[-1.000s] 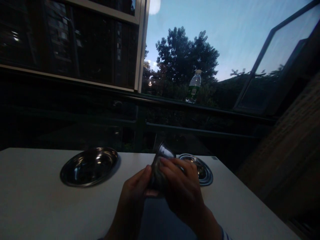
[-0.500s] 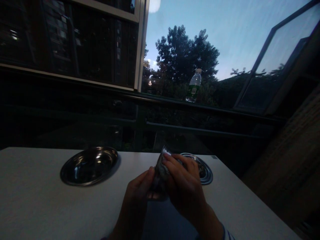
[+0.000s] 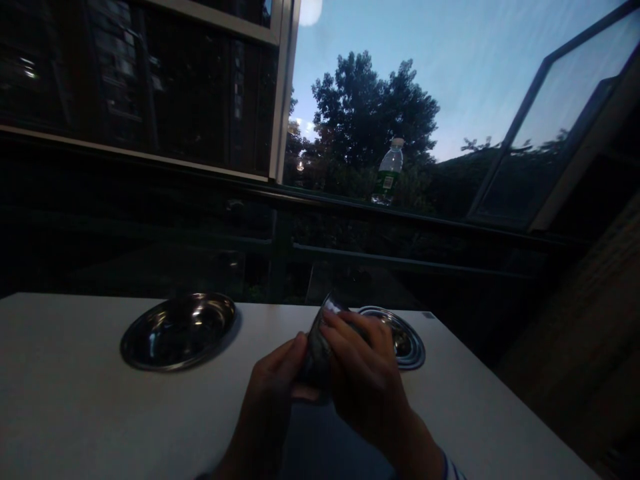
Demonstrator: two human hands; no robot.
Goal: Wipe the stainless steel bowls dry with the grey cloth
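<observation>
Both hands hold a small shiny metal cup (image 3: pixel 320 340), tilted on its side just above the near edge of a white table (image 3: pixel 75 413). My left hand (image 3: pixel 273 383) grips it from the left with the thumb against its side. My right hand (image 3: pixel 363 377) wraps over it from the right, fingers curled across the top. Much of the cup is hidden by my fingers.
A wide steel bowl (image 3: pixel 179 331) sits on the table to the left. A steel plate (image 3: pixel 400 337) lies behind my right hand. A plastic water bottle (image 3: pixel 388 172) stands on the dark railing beyond. An open window frame is at the right.
The cup has sunk a little and turned slightly in my hands. My right fingers have shifted over it. The hands stay in about the same place.
</observation>
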